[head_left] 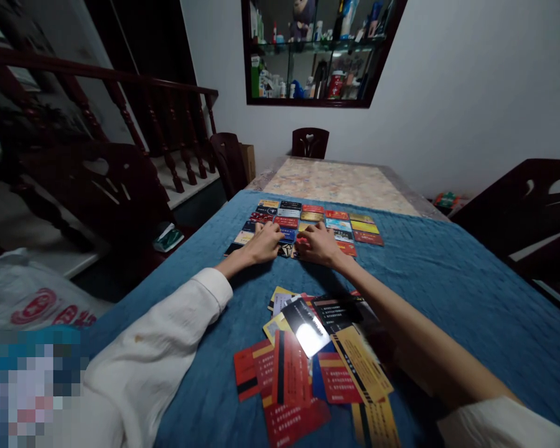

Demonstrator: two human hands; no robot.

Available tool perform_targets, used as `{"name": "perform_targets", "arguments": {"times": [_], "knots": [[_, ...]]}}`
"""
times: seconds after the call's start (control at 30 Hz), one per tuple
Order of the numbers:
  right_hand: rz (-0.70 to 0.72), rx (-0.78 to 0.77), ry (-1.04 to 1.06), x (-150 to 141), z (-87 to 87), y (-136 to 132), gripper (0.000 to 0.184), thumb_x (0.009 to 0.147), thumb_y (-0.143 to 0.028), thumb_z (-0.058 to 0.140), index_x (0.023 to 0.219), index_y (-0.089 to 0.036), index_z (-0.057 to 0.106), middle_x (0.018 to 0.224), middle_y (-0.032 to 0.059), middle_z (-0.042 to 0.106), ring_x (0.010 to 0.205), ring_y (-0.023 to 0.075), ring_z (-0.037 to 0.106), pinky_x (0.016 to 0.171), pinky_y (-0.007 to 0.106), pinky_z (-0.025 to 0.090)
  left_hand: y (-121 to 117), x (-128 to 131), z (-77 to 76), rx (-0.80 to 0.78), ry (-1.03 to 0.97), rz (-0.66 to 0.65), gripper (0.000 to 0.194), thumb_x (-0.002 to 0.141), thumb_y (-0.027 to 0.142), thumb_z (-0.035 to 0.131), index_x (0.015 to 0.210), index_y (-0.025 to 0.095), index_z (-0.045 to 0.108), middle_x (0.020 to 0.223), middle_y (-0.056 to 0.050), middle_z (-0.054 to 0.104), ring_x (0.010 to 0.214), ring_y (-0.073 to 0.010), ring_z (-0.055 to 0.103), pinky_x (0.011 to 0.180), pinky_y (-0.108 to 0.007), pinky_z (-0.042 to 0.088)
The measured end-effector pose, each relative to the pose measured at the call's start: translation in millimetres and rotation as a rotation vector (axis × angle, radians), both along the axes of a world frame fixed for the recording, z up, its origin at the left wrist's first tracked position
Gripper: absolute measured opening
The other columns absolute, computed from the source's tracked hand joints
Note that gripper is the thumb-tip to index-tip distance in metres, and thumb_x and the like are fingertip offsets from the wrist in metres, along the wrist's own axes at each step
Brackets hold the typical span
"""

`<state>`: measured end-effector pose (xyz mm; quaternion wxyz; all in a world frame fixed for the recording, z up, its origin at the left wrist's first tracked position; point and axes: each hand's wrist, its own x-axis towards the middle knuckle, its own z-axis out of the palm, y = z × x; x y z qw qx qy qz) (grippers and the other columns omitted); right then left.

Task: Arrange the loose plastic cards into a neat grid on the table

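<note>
Rows of overlapping plastic cards (312, 216) lie in columns on the blue tablecloth (214, 361). At the near left of these rows, my left hand (265, 242) has its fingers curled down onto a card. My right hand (321, 244) is bent over the near middle, fingertips closed at a card with red showing beside them. Between the two hands lies a black-and-cream patterned card (285, 250). The fingers partly hide the cards beneath. Closer to me is a loose pile of red, yellow and black cards (292, 367), with a shiny dark card (307, 326) on top.
The bare marbled tabletop (326, 177) shows beyond the cloth. Dark wooden chairs (310, 143) stand around the table. On the left are a wooden railing (107, 78) and a white plastic bag (32, 292). A display cabinet (308, 102) is set into the wall.
</note>
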<state>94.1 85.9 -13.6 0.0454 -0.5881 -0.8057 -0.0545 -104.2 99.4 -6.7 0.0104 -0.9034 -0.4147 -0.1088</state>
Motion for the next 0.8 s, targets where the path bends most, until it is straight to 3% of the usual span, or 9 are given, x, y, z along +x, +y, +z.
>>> {"name": "perform_targets", "arguments": {"times": [0.13,0.43,0.8], "knots": [[0.027,-0.001,0.002,11,-1.3,-14,0.036,0.093,-0.045,0.052,0.117,-0.023,0.068,0.124,0.0127,0.062,0.116,0.0332,0.044,0.083,0.039,0.037,-16,4,0.5,-0.005,-0.005,-0.063,0.026,0.085,0.012,0.053,0.105,0.017,0.069,0.111,-0.012,0.060,0.110,-0.0277,0.049,0.093,-0.045,0.034],[0.093,0.056,0.102,41,-10.0,-52,0.027,0.096,-0.034,0.050,0.110,-0.023,0.071,0.116,0.0115,0.067,0.112,0.0306,0.047,0.084,0.041,0.036,-53,25,-2.2,-0.031,-0.029,-0.203,0.028,0.087,0.017,0.058,0.114,0.018,0.066,0.117,-0.012,0.061,0.112,-0.0277,0.050,0.093,-0.044,0.034],[0.333,0.102,0.278,93,-25.3,-96,0.020,0.094,-0.032,0.055,0.103,-0.025,0.071,0.104,0.0101,0.069,0.100,0.0269,0.050,0.082,0.043,0.042,-91,49,-2.4,-0.104,-0.095,-0.384,0.025,0.088,0.025,0.065,0.110,0.015,0.068,0.115,-0.012,0.061,0.112,-0.0282,0.052,0.097,-0.049,0.034]]}}
